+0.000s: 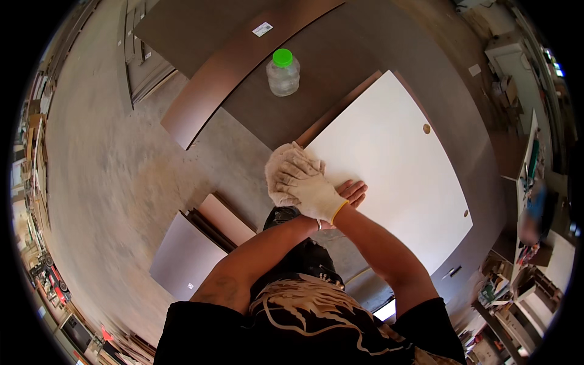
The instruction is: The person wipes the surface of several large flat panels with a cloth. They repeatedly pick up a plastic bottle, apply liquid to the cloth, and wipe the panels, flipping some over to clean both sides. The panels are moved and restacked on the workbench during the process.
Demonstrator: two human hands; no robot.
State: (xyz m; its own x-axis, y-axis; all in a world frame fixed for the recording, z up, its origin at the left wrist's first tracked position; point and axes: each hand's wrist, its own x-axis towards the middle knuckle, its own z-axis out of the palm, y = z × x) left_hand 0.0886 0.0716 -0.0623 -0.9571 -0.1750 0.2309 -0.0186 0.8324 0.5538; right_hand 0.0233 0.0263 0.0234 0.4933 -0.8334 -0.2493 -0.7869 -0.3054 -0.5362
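A white panel (389,164) with round holes lies on a stack of dark brown boards. My right hand (307,185), in a pale knit work glove with a yellow cuff, holds a fluffy beige cloth (278,167) at the panel's near left edge. Its fingers wrap over the cloth. Under the right wrist, my left hand (354,191) is bare and rests on the panel with fingers stretched out; its palm is partly hidden, and my forearms cross. Farther off, a clear plastic jar (283,78) with a green lid stands on a brown board.
A long curved-looking brown board (243,64) with a small label lies beyond the jar. On the floor to my left, cut panels (188,249) are stacked near my legs. More boards (143,67) lie at the far left. Cluttered workbenches (517,243) line the right side.
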